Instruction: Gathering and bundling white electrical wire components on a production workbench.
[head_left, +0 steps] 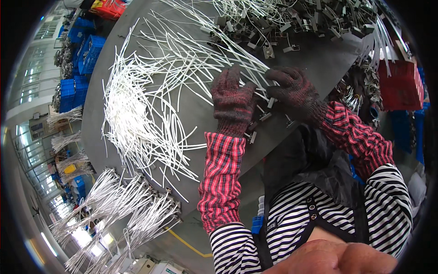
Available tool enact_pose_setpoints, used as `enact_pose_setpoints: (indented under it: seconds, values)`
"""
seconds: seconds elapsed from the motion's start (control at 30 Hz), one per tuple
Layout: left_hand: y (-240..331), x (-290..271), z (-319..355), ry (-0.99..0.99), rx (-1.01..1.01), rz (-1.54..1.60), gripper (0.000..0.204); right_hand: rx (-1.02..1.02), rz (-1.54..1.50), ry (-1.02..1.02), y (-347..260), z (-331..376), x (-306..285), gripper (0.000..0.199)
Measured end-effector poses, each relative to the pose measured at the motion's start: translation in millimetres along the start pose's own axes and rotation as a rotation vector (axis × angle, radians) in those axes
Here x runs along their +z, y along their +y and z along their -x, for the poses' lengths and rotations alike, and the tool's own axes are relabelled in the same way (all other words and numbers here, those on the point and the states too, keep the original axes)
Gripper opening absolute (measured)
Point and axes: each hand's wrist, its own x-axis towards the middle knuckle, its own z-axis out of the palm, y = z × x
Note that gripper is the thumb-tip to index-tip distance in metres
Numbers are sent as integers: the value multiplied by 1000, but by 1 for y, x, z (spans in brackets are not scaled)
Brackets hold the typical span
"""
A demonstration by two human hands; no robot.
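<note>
Both my hands wear dark knitted gloves over the grey table. My left hand (233,98) is closed, its fingers curled over several thin white wires (191,55) that run up the table. Just to the right, my right hand (294,93) pinches white wires between thumb and fingers; the fingertips are partly hidden. Small metal end pieces (265,117) stick out below and between the hands, near the table's edge. A metal end piece (252,137) lies beside my left wrist.
A heap of loose white wires (130,109) covers the table's left part. A pile of metal pieces with wires (292,23) sits at the far right. Wire bundles (150,210) hang at the near left edge. Blue crates (91,52) and a red crate (401,85) stand beyond the table.
</note>
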Motion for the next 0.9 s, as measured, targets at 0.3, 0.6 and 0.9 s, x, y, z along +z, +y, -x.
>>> enact_pose_setpoints:
  seconds: [0.3,0.6,0.9]
  values:
    - [-16,-21,22,150,-268,225,60,324,-356,410,30,16,-38,30]
    - [-29,-31,79,576,-1126,1314,39,516,-616,-128,90,33,-44,36]
    - [-36,-12,69,375,-1221,1516,43,641,-696,-477,72,-8,-31,44]
